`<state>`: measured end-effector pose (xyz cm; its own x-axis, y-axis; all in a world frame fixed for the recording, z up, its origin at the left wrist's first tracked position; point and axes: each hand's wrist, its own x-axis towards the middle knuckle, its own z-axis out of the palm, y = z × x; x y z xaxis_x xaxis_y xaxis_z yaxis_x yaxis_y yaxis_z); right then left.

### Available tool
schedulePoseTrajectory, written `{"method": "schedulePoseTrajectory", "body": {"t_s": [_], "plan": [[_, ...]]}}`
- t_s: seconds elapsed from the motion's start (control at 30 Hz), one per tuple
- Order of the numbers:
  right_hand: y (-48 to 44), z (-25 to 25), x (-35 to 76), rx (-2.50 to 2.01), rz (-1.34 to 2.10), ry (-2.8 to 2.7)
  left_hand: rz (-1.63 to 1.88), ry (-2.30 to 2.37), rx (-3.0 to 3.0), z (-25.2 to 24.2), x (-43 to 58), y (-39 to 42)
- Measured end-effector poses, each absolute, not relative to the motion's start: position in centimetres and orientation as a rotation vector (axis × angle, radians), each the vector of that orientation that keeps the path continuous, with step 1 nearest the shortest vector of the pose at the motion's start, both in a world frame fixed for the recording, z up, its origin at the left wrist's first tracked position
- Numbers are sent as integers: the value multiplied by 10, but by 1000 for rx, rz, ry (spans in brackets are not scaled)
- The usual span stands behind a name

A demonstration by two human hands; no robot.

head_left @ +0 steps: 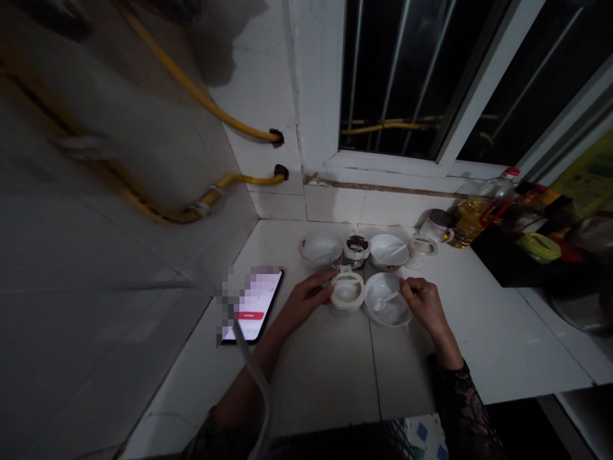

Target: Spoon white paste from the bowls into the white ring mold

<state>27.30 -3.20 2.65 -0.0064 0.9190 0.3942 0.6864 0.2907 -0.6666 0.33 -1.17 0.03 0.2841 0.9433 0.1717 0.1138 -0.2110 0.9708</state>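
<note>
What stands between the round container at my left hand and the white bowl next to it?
Nothing visible: the round white container touched by the left hand sits right beside the white bowl, with no object in the narrow gap.

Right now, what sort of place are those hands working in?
Most likely a home kitchen: yellow flexible gas hoses enter the white tiled wall, a clear plastic bottle of golden cooking oil stands nearby, and a round white bowl sits on the white tiled counter.
</note>
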Motion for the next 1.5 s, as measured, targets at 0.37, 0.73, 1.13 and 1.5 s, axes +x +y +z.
{"method": "schedulePoseTrajectory", "body": {"t_s": [0.37,0.73,1.13,1.5], "plan": [[-33,44,268,-1422,508,-1344,1090,994,1564,1,4,-12],[-40,45,224,-894,-357,-2026,1089,971,1524,-2,4,-10],[-30,29,279,-1415,-304,-1915,1062,1016,1577,1,3,-12],[-34,33,271,-1254,-12,-2341,1060,1017,1578,4,4,-13]]}}
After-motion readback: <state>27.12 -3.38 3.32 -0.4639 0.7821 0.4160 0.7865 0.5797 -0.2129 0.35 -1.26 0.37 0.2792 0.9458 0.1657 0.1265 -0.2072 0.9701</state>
